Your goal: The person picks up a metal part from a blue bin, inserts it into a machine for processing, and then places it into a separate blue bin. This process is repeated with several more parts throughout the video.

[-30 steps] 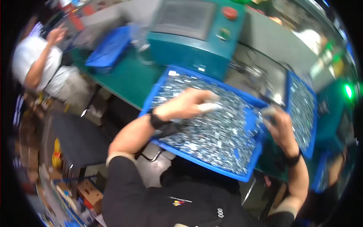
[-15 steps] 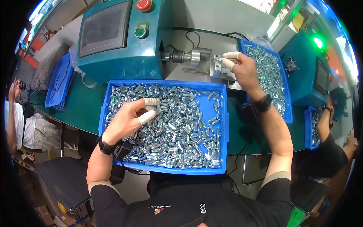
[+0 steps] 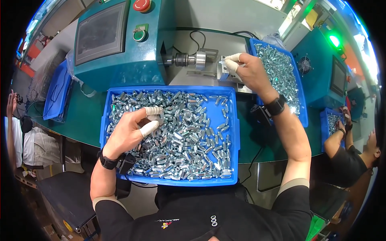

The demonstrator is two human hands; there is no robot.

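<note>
My left hand [image 3: 127, 130], with pale finger cots on its fingertips, is over the left half of a blue tray [image 3: 236, 140] full of silver hex standoffs [image 3: 189, 138]. Its thumb and fingers are curled in a loose pinch, and what lies between the tips is hard to make out. Beyond the tray's far right corner, my right hand [image 3: 253, 74] is at a small metal fixture block [image 3: 222, 71]. Its cotted thumb and forefinger are pinched together at the top of the block, mostly hiding a small silver piece. Left of the block, a round metal chuck [image 3: 200, 60] projects from a green machine [image 3: 120, 66].
The machine carries a dark screen [image 3: 102, 36], a red stop button [image 3: 142, 5] and a green key switch [image 3: 139, 35]. Another blue tray of standoffs [image 3: 279, 72] stands behind my right forearm. A co-worker [image 3: 354, 158] sits at a second machine on the right.
The view has shifted a little. My right thumb and forefinger have come down closer to the fixture block. My left hand stays over the tray. The co-worker at right has leaned into view.
</note>
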